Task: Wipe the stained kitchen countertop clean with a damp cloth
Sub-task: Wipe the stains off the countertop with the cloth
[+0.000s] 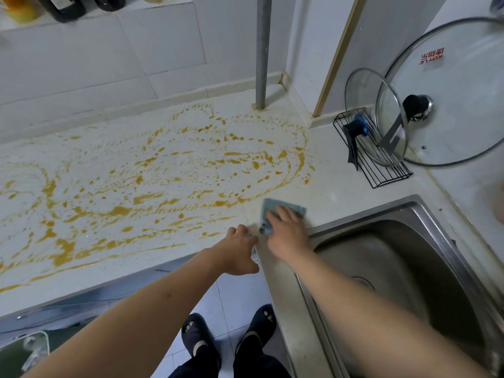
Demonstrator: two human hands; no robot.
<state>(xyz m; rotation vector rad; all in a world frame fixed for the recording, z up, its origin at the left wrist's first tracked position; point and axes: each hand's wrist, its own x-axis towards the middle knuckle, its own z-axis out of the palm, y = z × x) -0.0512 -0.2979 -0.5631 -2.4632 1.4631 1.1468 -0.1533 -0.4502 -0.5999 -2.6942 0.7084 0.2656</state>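
I count two hands over the surface. My right hand lies flat on one blue-green cloth, its fingers straight and spread, pressing the cloth down on the pale speckled stone just beside the near left corner of the sink. The cloth is a soft rectangle; a darker patterned patch of it shows under the heel of the hand, though motion blur keeps me from making out what that patch is. My left hand rests at the front edge of the surface, just left of the cloth, knuckles up with fingers curled over the edge; I think it grips the lip, but the fingertips are hidden.

The stains are orange-yellow, glossy and wet-looking, laid in broad swirls, streaks and scattered drops over most of the surface left of the cloth, reaching back to the foot of one grey metal pipe that stands upright near the tiled wall.

The sink is a single basin of brushed stainless steel with rounded corners. Behind it stand two round glass lids, a small one and a large one, each metal-rimmed with a dark knob, held on edge in one black wire rack. Below, two dark slippers stand on the white tiled floor.
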